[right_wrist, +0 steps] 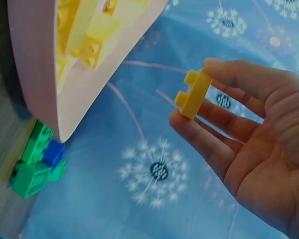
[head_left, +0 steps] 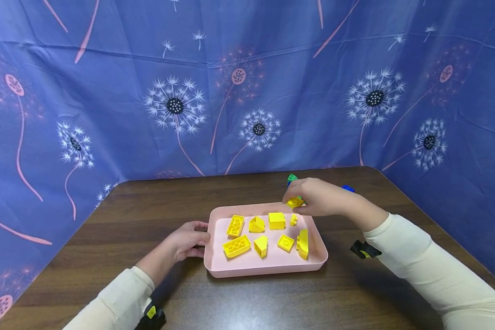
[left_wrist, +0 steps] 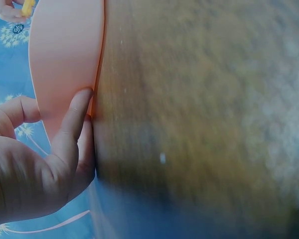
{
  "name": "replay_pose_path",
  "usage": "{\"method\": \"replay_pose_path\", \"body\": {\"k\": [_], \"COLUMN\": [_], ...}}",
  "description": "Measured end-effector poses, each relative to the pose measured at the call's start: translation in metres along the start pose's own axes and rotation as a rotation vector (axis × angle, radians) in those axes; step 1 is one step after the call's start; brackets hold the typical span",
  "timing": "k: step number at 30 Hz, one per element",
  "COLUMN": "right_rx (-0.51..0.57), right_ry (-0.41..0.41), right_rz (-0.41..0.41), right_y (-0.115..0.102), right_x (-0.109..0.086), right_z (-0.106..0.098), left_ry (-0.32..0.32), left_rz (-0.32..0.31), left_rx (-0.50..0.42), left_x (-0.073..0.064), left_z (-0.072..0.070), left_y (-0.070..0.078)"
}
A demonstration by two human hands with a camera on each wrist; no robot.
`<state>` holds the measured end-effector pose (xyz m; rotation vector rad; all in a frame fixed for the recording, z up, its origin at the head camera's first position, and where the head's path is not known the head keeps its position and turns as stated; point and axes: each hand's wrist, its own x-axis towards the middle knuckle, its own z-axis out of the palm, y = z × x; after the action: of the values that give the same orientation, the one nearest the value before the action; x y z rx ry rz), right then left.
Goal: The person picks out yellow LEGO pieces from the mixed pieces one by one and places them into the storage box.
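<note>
A yellow toy building brick (right_wrist: 195, 93), with two studs visible, is pinched in my right hand (head_left: 315, 197) above the far right part of a pink tray (head_left: 268, 273). In the right wrist view, the thumb and fingertips hold it by its ends. My left hand (head_left: 188, 240) rests against the tray's left end. From the left wrist view, its fingers (left_wrist: 78, 107) touch the outer wall, and one tip is hidden behind the tray. Several yellow bricks (head_left: 237, 246) of differing shapes lie apart in the tray, including sloped ones (head_left: 261, 246).
Behind the right hand, joined green bricks (right_wrist: 32, 179) with a blue brick (right_wrist: 53, 153) stand on the brown wooden table (head_left: 161, 201). Another blue piece (head_left: 348, 188) lies farther right. A blue dandelion-print cloth (head_left: 297, 91) hangs behind the table.
</note>
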<state>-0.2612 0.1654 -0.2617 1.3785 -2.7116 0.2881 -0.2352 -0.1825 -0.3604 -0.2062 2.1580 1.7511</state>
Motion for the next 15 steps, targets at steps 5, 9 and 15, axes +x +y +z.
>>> {"method": "replay_pose_path", "body": {"k": [5,9,15], "right_rx": [0.029,0.054,0.077], "right_ry": [-0.043,-0.087,-0.177], "right_rz": [-0.052,-0.074,-0.143], "right_y": [-0.012,-0.021,-0.032], "right_x": [0.004,0.01,0.018], "right_z": [0.002,0.003,0.01], "left_ry": [-0.007,-0.002,-0.007], "left_rz": [0.002,-0.005,0.002], "left_rx": [-0.006,-0.001,0.001], "left_x": [0.0,-0.001,0.0], "left_z": [-0.001,-0.001,0.0], "left_y": [-0.001,0.001,0.0]}}
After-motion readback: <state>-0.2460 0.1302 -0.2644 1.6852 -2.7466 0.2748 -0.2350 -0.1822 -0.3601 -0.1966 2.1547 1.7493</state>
